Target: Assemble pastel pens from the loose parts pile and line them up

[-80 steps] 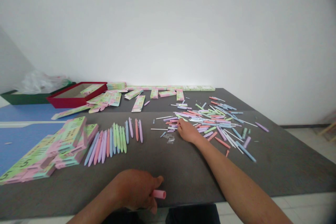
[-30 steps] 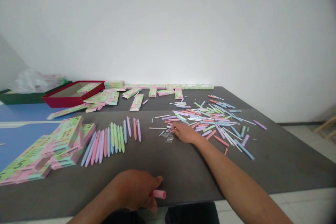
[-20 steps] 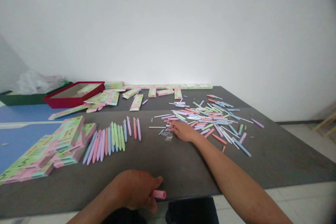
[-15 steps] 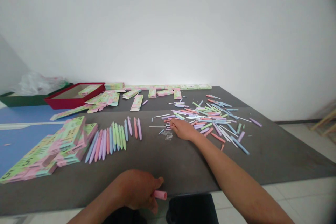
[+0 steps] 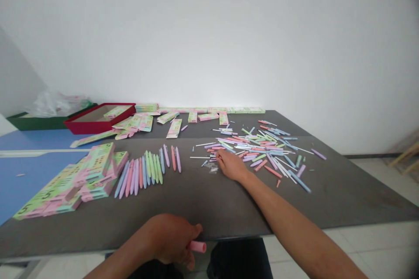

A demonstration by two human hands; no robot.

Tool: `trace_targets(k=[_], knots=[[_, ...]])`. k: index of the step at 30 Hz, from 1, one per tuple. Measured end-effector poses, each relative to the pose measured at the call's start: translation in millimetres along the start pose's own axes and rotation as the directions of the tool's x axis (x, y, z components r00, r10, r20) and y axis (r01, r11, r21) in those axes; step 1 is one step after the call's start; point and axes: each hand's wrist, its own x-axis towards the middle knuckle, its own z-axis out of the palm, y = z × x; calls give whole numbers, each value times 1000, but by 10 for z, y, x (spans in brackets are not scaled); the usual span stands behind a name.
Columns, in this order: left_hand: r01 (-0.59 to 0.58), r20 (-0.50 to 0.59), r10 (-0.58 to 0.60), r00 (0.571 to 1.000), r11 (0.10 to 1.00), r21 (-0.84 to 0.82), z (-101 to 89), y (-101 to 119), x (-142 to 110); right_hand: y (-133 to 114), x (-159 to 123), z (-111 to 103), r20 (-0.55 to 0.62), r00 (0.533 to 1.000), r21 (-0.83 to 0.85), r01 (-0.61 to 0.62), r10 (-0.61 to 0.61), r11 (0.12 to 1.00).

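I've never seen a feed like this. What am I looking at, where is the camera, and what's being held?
There is no machine here: these are a person's two bare hands, seen from one camera worn on the head, looking forward and down. The left hand holds a short pink pen part at the near edge of the dark grey table. The right hand rests on the table beside a scatter of pastel pen parts. To the left lie a row of pastel pens and a heap of green-and-pink printed packs. A red tray sits farther back.
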Motion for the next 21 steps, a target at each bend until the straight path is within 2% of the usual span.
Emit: trace_targets(k=[10, 14, 16, 21], knots=[[-24, 16, 24, 1000, 1000, 11, 23, 41, 38, 1, 1, 4, -44, 999, 56, -9, 11, 998], [-23, 23, 23, 999, 1000, 11, -2, 69, 7, -6, 9, 15, -57, 998, 88, 34, -29, 996], [-25, 22, 25, 999, 1000, 7, 3, 69, -4, -16, 15, 31, -33, 999, 86, 45, -42, 995], [-5, 23, 6, 1000, 1000, -8, 58, 38, -8, -14, 15, 55, 27, 1000, 50, -18, 16, 999]])
